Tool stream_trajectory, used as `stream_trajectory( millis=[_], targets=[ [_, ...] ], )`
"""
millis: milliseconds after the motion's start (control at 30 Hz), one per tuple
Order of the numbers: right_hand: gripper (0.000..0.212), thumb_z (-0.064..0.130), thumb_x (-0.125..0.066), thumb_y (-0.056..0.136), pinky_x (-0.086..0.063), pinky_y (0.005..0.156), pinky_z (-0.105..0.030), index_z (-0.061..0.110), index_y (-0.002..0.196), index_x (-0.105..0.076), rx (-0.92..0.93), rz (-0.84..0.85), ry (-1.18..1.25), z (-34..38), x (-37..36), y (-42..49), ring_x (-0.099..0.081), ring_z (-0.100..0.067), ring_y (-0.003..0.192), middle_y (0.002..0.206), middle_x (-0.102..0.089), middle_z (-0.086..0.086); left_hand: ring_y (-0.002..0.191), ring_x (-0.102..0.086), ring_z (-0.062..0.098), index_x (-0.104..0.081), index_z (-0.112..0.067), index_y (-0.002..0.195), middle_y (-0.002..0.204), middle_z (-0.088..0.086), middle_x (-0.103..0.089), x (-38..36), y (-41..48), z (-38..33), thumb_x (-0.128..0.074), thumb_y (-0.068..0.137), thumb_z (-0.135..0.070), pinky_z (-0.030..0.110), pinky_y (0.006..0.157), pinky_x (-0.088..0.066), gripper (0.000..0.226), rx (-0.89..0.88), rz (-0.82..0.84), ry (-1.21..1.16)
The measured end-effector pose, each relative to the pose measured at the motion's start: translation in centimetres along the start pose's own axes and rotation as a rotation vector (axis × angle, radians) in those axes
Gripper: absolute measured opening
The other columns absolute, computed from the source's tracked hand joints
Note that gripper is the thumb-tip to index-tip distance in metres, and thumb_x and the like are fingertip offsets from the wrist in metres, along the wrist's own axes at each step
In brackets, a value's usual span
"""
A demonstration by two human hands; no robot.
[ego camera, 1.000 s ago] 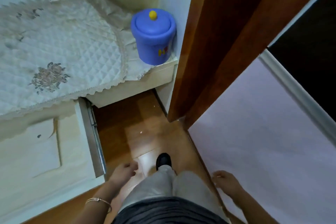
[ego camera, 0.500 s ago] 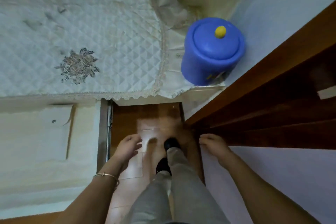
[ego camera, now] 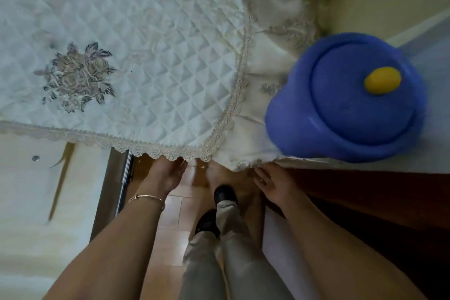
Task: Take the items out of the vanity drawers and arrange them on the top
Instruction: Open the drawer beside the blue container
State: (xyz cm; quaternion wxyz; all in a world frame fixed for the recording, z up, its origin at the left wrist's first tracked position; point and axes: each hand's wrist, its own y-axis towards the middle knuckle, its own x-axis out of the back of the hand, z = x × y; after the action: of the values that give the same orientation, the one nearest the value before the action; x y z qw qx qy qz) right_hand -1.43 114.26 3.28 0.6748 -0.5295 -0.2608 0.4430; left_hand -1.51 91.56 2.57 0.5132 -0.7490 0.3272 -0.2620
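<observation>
The vanity top is covered by a white quilted cloth [ego camera: 151,61] with an embroidered flower and a lace edge. A blue lidded pot [ego camera: 348,100] with a yellow knob stands on its right end. At the left, a cream drawer [ego camera: 48,202] is pulled out and looks bare inside, with a metal rail on its right side. My left hand [ego camera: 165,175] reaches under the lace edge, fingers apart, holding nothing. My right hand [ego camera: 272,182] is just below the cloth's right corner, fingers loosely spread; its fingertips are partly hidden by the cloth.
A dark wooden door frame [ego camera: 365,202] runs along the right. Wooden floor [ego camera: 175,214] lies below, with my legs in grey trousers and black shoes [ego camera: 224,195] between my arms. A pale wall stands behind the pot.
I have moved closer to the vanity, so the top and the pot fill more of the view. Both hands rose from beside my legs to the front edge of the cloth.
</observation>
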Motion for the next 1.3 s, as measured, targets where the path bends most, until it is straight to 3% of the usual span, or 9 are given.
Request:
stream_trajectory(
  millis=[67,167,400,667,800,867,1033,1167,1300],
  targets=[
    [0.024,0.010,-0.034,0.096,-0.040,0.091,-0.031,0.018,0.080,-0.051,0.004,-0.023,0.059,0.1,0.2,0.7,-0.052,-0.013,0.083,0.087,-0.053,0.000,0.066,-0.044,0.018,-0.046,0.014,0.102,0.072,0.010,-0.040,-0.2,0.0,-0.3,-0.020,0.098,-0.002,0.035,0.110,-0.026,0.031,0.004,0.039,-0.088],
    [0.021,0.009,-0.038,0.094,-0.042,0.084,-0.029,0.018,0.084,-0.054,-0.014,0.015,0.155,0.0,0.3,0.9,-0.053,-0.010,0.079,0.087,-0.055,0.003,0.074,-0.048,0.014,-0.048,-0.011,0.119,0.083,0.006,-0.049,0.7,1.6,0.0,-0.020,0.099,-0.009,0.035,0.108,-0.032,0.035,-0.005,0.143,-0.291],
    [0.021,0.005,-0.039,0.094,-0.042,0.084,-0.033,0.013,0.086,-0.056,0.007,-0.002,0.094,-3.1,2.2,-0.5,-0.054,-0.017,0.095,0.080,-0.068,0.000,0.077,-0.057,0.009,-0.056,-0.012,0.080,0.062,-0.002,-0.068,3.2,0.2,2.5,-0.036,0.093,0.000,0.019,0.066,-0.053,0.027,-0.011,0.240,-0.097],
    [0.013,0.014,-0.042,0.095,-0.041,0.088,-0.033,0.014,0.095,-0.055,0.032,-0.024,0.080,-10.0,4.6,-5.6,-0.053,-0.019,0.096,0.083,-0.064,-0.002,0.088,-0.058,0.014,-0.058,-0.014,0.096,0.105,0.004,-0.060,9.8,-4.2,7.1,-0.037,0.097,-0.018,0.032,0.094,-0.043,0.022,-0.074,0.265,0.299],
    [0.016,0.019,-0.045,0.094,-0.043,0.093,-0.039,0.012,0.103,-0.057,0.222,-0.143,-0.387,-12.4,4.7,-9.5,-0.055,-0.031,0.111,0.114,-0.061,-0.016,0.090,-0.061,0.008,-0.060,-0.020,0.091,0.095,-0.002,-0.065,12.2,-10.0,7.7,-0.044,0.095,-0.017,0.013,0.077,-0.044,0.017,-0.554,0.310,0.728],
    [0.009,0.018,-0.053,0.091,-0.047,0.079,-0.025,0.016,0.094,-0.061,0.447,-0.147,-0.615,-13.4,5.3,-12.0,-0.060,-0.025,0.101,0.103,-0.066,-0.008,0.086,-0.060,-0.004,-0.061,-0.023,0.092,0.090,-0.012,-0.065,13.5,-12.4,7.5,-0.049,0.092,-0.012,0.002,0.071,-0.043,0.017,-0.884,0.312,0.894],
    [0.025,0.017,-0.056,0.088,-0.043,0.090,-0.026,0.011,0.112,-0.061,1.018,-0.298,-0.995,-11.3,4.8,-16.0,-0.054,-0.019,0.109,0.113,-0.063,-0.005,0.106,-0.046,0.006,-0.062,-0.006,0.110,0.110,-0.002,-0.059,13.3,-13.9,4.2,-0.042,0.087,-0.024,0.010,0.095,-0.029,0.035,-1.450,0.211,1.199],
    [0.040,0.031,-0.053,0.089,-0.037,0.101,-0.035,0.010,0.122,-0.053,1.056,-0.292,-1.396,-8.5,4.1,-14.9,-0.044,-0.025,0.122,0.127,-0.055,-0.008,0.101,-0.057,0.035,-0.063,0.000,0.102,0.105,0.017,-0.065,11.5,-12.6,2.8,-0.028,0.082,-0.037,0.038,0.090,-0.046,0.055,-1.327,0.109,1.564],
    [0.042,0.037,-0.050,0.090,-0.032,0.103,-0.033,0.011,0.123,-0.054,0.988,-0.279,-1.527,-9.0,4.6,-14.6,-0.046,-0.025,0.121,0.126,-0.057,-0.008,0.109,-0.054,0.031,-0.057,-0.004,0.115,0.117,0.014,-0.061,12.0,-12.6,4.6,-0.045,0.090,-0.025,0.034,0.091,-0.043,0.034,-1.240,0.100,1.525]
  ],
)
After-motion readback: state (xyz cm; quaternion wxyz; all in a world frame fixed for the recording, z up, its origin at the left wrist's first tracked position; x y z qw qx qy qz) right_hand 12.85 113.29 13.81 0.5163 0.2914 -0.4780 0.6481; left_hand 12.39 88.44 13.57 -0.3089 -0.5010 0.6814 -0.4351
